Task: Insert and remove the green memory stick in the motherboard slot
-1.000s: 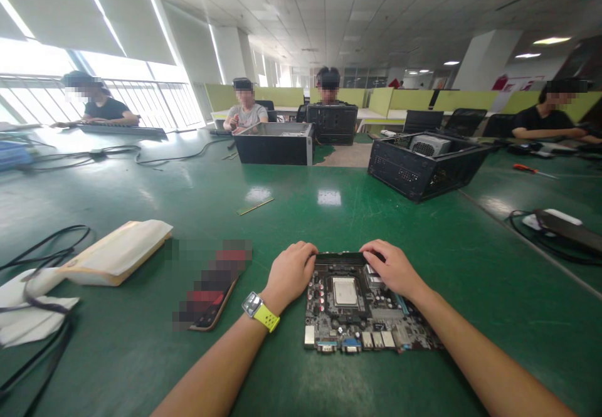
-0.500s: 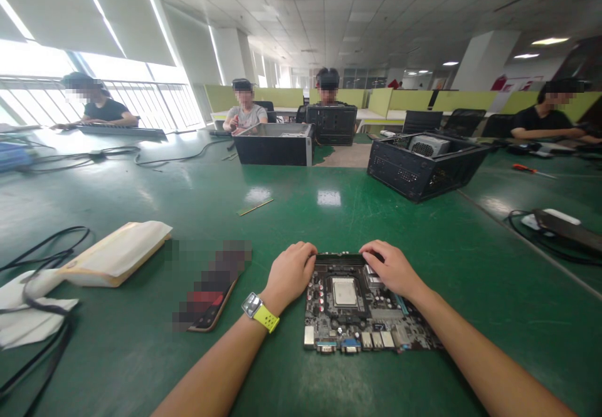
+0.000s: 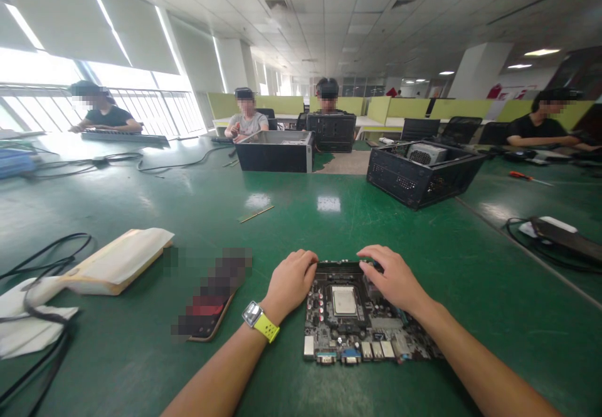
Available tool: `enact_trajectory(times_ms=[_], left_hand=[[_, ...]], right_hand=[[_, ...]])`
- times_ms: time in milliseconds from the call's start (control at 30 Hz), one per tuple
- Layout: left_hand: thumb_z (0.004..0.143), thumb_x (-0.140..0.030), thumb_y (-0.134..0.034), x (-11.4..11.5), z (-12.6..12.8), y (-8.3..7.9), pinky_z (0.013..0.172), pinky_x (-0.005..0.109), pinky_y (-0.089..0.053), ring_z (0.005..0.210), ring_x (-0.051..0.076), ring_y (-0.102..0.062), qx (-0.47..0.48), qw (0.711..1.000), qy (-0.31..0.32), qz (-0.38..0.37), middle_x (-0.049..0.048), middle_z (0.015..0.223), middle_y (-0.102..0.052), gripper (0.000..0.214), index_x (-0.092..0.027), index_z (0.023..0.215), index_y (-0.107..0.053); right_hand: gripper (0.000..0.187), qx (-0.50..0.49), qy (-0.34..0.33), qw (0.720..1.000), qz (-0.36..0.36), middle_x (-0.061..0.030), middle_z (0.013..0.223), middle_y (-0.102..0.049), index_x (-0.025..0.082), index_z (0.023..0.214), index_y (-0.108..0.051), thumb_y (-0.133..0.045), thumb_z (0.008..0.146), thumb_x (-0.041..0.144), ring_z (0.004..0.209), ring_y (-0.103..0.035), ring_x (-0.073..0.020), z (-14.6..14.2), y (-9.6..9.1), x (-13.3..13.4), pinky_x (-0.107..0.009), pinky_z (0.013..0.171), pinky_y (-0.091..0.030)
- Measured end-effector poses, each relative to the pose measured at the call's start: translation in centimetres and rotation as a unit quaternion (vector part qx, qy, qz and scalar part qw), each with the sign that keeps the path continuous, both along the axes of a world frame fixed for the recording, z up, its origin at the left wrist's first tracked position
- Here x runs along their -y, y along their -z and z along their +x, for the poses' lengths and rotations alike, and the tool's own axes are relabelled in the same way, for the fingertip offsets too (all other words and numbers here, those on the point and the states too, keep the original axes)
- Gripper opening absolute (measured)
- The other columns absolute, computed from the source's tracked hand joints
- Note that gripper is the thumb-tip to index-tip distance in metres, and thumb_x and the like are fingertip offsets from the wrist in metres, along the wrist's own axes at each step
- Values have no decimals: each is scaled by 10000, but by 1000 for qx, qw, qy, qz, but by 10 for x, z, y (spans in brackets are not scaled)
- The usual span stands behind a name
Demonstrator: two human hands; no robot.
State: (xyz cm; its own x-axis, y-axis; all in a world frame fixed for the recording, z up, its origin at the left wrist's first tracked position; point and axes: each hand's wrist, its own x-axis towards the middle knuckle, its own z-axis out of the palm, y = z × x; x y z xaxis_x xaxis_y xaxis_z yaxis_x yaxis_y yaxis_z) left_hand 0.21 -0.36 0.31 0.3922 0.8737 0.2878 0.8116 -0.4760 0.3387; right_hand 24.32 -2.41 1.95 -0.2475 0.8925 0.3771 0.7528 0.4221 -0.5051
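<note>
A motherboard [image 3: 385, 324] lies flat on the green table, its port side toward me. A silver processor [image 3: 345, 300] sits in its socket. Along the far edge a dark RAM stick [image 3: 339, 266] stands in a slot. My left hand [image 3: 292, 279], wearing a watch with a yellow-green strap [image 3: 261, 321], has its thumb and fingers closed at the stick's left end; the fingertips are partly hidden. At the other end my right hand [image 3: 390, 279] hovers over the board, thumb and forefinger apart, holding nothing. It covers part of the board's right side.
Left of the board lie a phone [image 3: 216, 298], partly blurred, a padded packet [image 3: 120, 260] and black cables [image 3: 44, 316]. A thin gold-edged strip [image 3: 256, 214] lies ahead. Farther off stand computer cases [image 3: 423, 172], with a screwdriver [image 3: 530, 178] at right. Several people sit around the table.
My right thumb and forefinger have parted at the RAM stick's right end. My left hand stays at the left end. The whole view has shifted slightly downward.
</note>
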Motion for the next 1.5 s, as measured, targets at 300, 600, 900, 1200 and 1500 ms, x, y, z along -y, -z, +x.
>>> enact_trajectory(times_ms=[300,600,900,1200,1500], left_hand=[[914,-306,-419,-1,-4,-5,816,300,-447,939,198,-554,68,997,-34,27,41,987,-605,198,-224,1036,-551],[914,-310,-419,-2,-8,-6,801,316,-450,901,200,-560,91,994,-41,38,42,944,-616,202,-216,1008,-571],[909,-299,-437,-1,-8,-8,761,314,-450,868,192,-558,92,995,-40,29,32,929,-613,182,-213,986,-578],[893,-267,-463,1,-7,-9,755,315,-445,862,195,-551,83,995,-40,36,29,920,-618,155,-217,980,-580],[883,-242,-469,3,-7,-10,774,336,-437,873,206,-539,73,996,-38,30,34,925,-620,159,-218,998,-577]], right_hand=[[384,152,-1,988,1,-110,1196,-615,305,1072,-644,-631,723,466,1064,-540,-417,-126,66,77,-552,802,-438],[354,195,6,981,-20,-28,1322,-524,306,1095,-632,-547,785,454,1173,-495,-338,-71,52,55,-492,955,-397],[450,234,219,944,-83,-70,1325,-516,232,1199,-579,-353,871,443,1218,-460,-276,107,42,-36,-454,992,-355],[471,200,267,932,-143,-127,1053,-664,194,1048,-648,-425,822,542,950,-612,-288,182,-13,-118,-365,787,-438],[546,217,354,909,-42,-227,1257,-506,131,1265,-487,-422,854,484,1123,-455,-358,189,-90,-198,-420,783,-357]])
